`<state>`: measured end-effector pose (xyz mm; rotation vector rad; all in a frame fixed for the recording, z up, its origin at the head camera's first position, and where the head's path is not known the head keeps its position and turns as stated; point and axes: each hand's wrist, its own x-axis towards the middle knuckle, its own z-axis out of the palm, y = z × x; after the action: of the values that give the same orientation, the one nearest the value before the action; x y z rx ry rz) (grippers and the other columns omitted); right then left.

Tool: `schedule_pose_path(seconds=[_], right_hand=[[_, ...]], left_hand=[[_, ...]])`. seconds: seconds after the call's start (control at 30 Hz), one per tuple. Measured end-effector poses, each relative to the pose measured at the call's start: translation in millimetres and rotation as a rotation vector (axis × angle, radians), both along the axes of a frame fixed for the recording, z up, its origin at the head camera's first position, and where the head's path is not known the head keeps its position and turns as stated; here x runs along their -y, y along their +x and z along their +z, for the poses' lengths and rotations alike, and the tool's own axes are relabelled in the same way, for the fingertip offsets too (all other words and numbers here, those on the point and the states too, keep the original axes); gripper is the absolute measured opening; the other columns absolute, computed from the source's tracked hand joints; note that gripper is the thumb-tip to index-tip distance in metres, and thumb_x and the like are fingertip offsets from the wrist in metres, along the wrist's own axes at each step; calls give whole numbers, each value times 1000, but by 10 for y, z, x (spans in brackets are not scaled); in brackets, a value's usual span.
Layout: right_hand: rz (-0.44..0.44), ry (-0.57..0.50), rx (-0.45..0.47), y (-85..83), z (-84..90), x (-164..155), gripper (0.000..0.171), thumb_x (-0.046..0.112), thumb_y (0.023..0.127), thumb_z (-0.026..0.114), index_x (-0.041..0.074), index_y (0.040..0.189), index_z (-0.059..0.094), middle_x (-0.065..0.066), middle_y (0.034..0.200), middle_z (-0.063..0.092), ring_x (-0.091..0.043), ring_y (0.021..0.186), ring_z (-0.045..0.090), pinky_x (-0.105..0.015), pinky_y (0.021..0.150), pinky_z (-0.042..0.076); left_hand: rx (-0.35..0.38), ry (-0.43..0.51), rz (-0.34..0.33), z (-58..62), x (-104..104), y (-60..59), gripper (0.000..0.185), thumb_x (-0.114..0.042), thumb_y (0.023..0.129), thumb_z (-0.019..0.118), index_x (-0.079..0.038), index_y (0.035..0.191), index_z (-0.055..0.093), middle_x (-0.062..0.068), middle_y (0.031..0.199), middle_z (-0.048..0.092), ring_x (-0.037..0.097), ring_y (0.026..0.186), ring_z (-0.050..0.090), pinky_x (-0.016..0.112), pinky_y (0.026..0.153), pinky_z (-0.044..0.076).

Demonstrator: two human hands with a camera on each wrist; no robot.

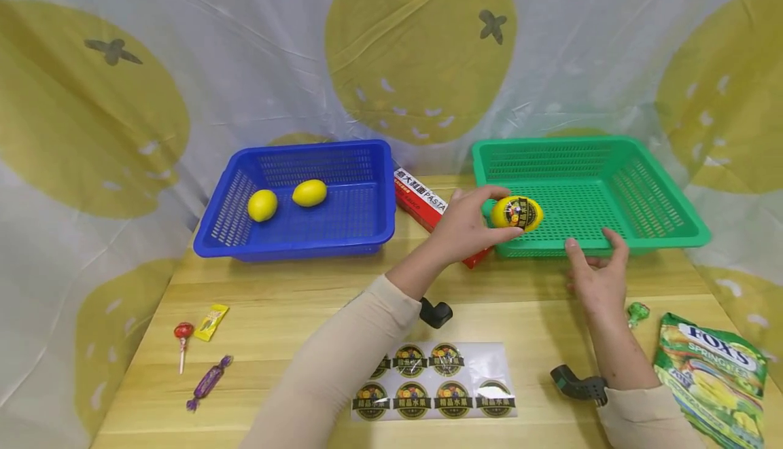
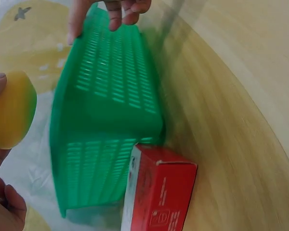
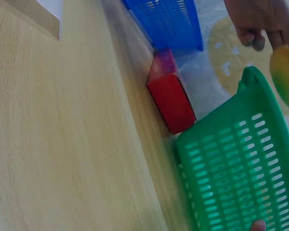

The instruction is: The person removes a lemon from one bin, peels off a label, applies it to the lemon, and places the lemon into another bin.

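Note:
My left hand holds a yellow lemon with a dark round sticker on it, in the air over the front left corner of the green basket. In the left wrist view the lemon shows at the left edge, beside the green basket. My right hand is at the basket's front rim, thumb and fingers spread and touching it, holding nothing. A sticker sheet lies on the table near me.
A blue basket at the left holds two plain lemons. A red pasta box lies between the baskets. Sweets lie at the front left, and a green candy and a Fox's bag at the right.

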<state>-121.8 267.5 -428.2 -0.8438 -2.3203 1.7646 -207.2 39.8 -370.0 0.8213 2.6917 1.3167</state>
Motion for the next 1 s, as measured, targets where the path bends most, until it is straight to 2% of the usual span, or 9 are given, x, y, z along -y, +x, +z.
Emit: schedule_pose_path(seconds=[0.1, 0.27, 0.5, 0.7, 0.9, 1.0], right_hand=[[-9, 3, -13, -7, -15, 14, 78, 53, 96, 62, 42, 158, 16, -2, 112, 48, -7, 70, 62, -24, 61, 57], [-3, 18, -24, -19, -21, 29, 79, 52, 97, 62, 39, 159, 16, -2, 112, 48, -7, 68, 63, -25, 60, 58], [14, 32, -24, -20, -15, 26, 81, 54, 96, 62, 40, 160, 15, -2, 112, 48, -7, 70, 62, -26, 60, 58], [-3, 21, -32, 1, -37, 11, 79, 54, 96, 62, 42, 159, 16, -2, 112, 48, -8, 67, 63, -26, 58, 58], [-8, 25, -47, 3, -52, -5, 78, 52, 96, 62, 40, 159, 17, -3, 110, 48, -8, 64, 63, -26, 56, 57], [-4, 29, -42, 10, -62, -20, 79, 53, 96, 62, 39, 159, 16, -3, 111, 48, -7, 65, 63, -26, 57, 57]], left_hand=[[22, -13, 16, -51, -130, -78, 57, -46, 82, 84, -25, 131, 64, -11, 131, 68, 16, 110, 44, 25, 80, 44], [31, -28, 38, -161, -278, -197, 55, -47, 80, 86, -27, 127, 66, -14, 127, 68, 12, 109, 41, 23, 81, 39], [-1, -187, 131, -292, -411, -256, 57, -58, 77, 84, -35, 126, 67, -16, 130, 66, 14, 107, 37, 25, 83, 35], [-43, -305, 177, -272, -471, -231, 59, -66, 76, 80, -40, 127, 67, -21, 129, 66, 14, 103, 35, 30, 86, 30], [-15, -332, 181, -270, -495, -236, 58, -69, 76, 78, -40, 126, 68, -23, 122, 67, 14, 100, 35, 32, 86, 29], [0, -346, 177, -271, -501, -238, 64, -72, 76, 77, -40, 130, 65, -22, 129, 65, 14, 101, 35, 32, 89, 30]])
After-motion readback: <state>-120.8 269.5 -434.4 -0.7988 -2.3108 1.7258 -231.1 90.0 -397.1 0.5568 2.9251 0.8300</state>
